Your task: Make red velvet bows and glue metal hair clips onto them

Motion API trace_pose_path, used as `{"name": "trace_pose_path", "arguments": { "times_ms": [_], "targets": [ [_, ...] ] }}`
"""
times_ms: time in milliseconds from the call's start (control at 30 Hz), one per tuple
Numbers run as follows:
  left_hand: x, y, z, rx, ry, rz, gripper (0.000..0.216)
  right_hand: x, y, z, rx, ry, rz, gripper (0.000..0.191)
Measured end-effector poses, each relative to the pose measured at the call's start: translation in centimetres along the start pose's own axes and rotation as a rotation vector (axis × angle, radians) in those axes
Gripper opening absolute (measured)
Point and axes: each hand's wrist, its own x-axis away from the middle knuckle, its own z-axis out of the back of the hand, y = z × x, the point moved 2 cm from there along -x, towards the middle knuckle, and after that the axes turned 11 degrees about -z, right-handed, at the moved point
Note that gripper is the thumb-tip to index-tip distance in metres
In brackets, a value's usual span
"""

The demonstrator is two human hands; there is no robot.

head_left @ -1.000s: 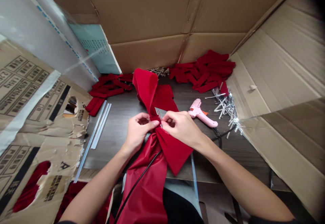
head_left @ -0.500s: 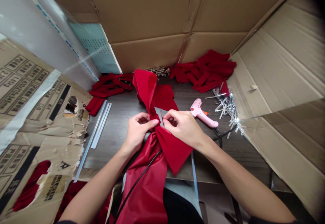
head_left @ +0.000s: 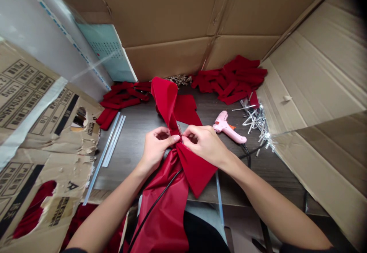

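A big red fabric bow point(head_left: 172, 104) lies on the dark wooden table point(head_left: 134, 138), its loops rising toward the back and its tails hanging over the front edge. My left hand point(head_left: 156, 148) pinches the gathered middle of the bow from the left. My right hand point(head_left: 205, 142) is closed on a thin silver wire tie point(head_left: 179, 130) at that same middle, fingertips almost touching the left thumb. A black cord point(head_left: 155, 205) runs over the lower tail.
A pink glue gun point(head_left: 228, 127) lies right of my hands, with silver wire ties point(head_left: 256, 121) beyond it. Red fabric pieces are heaped at back right point(head_left: 232, 79) and back left point(head_left: 120, 98). Clear glue sticks point(head_left: 113, 140) lie on the left. Cardboard walls point(head_left: 312, 77) enclose the table.
My right hand has shifted slightly, turning the wire tie at the bow's middle. The grey patch visible behind the tie is now mostly covered. Both hands stay at the knot.
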Motion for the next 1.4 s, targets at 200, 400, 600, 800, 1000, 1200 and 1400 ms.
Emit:
{"name": "trace_pose_path", "arguments": {
  "times_ms": [200,400,600,800,1000,1200,1400],
  "targets": [
    [0.0,-0.4,0.3,0.026,-0.027,-0.001,0.028,0.1,-0.2,0.2,0.013,-0.026,0.033,0.012],
    [0.0,-0.9,0.5,0.124,-0.072,0.043,0.029,0.2,-0.6,0.3,-0.027,-0.058,0.047,0.015],
    [0.1,-0.7,0.4,0.229,-0.144,0.129,0.026,0.2,-0.8,2.2,-0.018,-0.102,0.11,0.019],
    [-0.1,-0.6,0.4,0.216,-0.144,0.168,0.03,0.2,-0.8,2.5,0.093,-0.181,0.25,0.064],
    [-0.2,-0.9,0.6,0.18,-0.14,0.189,0.024,-0.1,-0.6,2.1,0.134,-0.198,0.286,0.061],
    [-0.1,-0.9,0.6,0.199,-0.169,0.193,0.026,-0.3,-0.7,2.4,0.122,-0.216,0.287,0.057],
    [0.1,-1.1,0.5,0.24,-0.223,0.18,0.022,-0.5,-0.2,2.0,0.043,-0.225,0.301,0.061]
  ]
}}
